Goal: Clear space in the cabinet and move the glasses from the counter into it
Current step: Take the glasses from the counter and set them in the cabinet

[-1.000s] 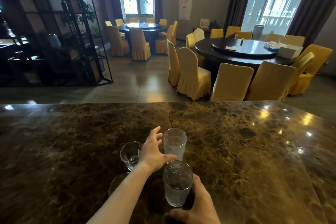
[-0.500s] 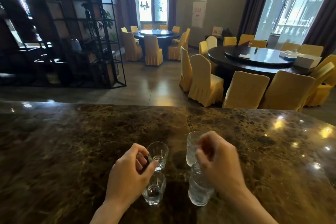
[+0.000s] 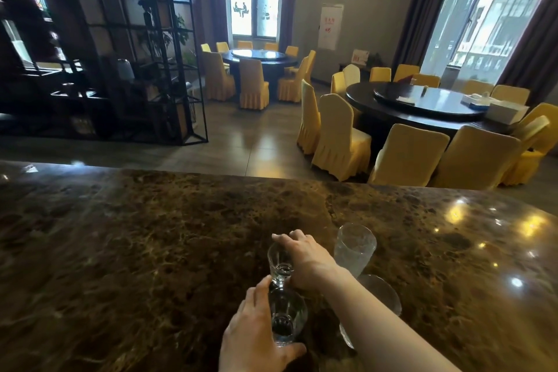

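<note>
Several clear glasses stand close together on the brown marble counter point(image 3: 151, 251). My left hand point(image 3: 256, 332) wraps around the near small glass point(image 3: 288, 320), thumb in front of it. My right hand point(image 3: 305, 257) reaches across from the right and closes over the rim of the far small glass point(image 3: 279, 264). A tall frosted glass point(image 3: 354, 246) stands just right of that hand. A second tall glass point(image 3: 382, 296) sits nearer, partly hidden behind my right forearm. No cabinet is in view.
The counter's far edge point(image 3: 271, 177) faces a dining room. Beyond it are round dark tables point(image 3: 422, 103) ringed by yellow-covered chairs point(image 3: 341, 136), and a black metal shelf frame point(image 3: 136, 54) at the left.
My right hand left the tall glasses and crossed left onto the far small glass. My left hand dropped back and closed around the near small glass. The view lifted slightly.
</note>
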Demonstrator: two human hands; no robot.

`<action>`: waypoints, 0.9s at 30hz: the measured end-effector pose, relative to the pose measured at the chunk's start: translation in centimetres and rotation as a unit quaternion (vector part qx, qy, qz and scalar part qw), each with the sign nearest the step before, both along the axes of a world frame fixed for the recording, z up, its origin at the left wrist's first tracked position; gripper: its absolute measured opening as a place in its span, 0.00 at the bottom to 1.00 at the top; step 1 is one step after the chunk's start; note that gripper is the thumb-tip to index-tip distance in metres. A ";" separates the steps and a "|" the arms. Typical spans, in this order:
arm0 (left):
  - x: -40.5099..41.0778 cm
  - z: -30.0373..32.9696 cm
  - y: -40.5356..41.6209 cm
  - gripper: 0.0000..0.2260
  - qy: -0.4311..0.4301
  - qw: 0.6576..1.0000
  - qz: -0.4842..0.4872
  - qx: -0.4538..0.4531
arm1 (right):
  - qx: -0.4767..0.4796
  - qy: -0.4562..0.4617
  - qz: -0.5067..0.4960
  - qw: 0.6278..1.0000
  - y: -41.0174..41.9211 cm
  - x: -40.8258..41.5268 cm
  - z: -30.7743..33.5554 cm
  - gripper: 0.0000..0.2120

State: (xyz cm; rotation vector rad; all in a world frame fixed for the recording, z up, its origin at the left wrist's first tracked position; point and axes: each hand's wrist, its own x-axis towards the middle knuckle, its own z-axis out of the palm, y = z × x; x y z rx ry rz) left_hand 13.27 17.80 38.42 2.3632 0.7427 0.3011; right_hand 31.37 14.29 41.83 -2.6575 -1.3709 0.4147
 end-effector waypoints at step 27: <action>-3.9 -0.5 0.1 0.42 -0.135 0.986 0.011 -0.098 | 0.205 -0.019 -0.076 0.975 -5.6 -4.8 5.0 0.46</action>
